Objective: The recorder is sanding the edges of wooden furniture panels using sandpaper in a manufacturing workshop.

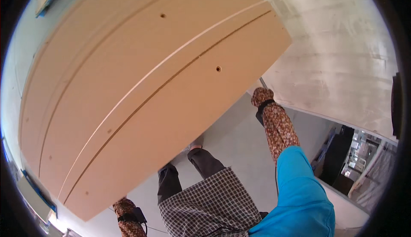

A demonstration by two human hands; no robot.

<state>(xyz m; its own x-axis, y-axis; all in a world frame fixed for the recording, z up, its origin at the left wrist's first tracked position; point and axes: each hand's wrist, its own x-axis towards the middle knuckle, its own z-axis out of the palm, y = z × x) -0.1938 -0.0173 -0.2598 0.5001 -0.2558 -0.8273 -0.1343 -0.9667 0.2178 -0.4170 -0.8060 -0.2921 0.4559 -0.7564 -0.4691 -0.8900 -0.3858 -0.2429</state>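
Note:
A large tan board [171,113] with long grooves and several small holes fills the upper left and middle of the view, tilted across in front of me. At its lower left edge, my left hand [121,203] meets the board. A brown floral sleeve and a black wrist strap show there, but the board hides the fingers. My right hand [262,95] is beside the board's right-hand edge, also in a floral sleeve with a dark wrist strap. Its fingers are not distinguishable, so I cannot tell whether it grips the edge.
To the right rises a pale, smudged wall-like surface [329,57]. Below it, an opening shows dark items [338,155] and clutter. Grey floor [231,130] lies around my feet. At the left rim are blue-edged pieces [38,194].

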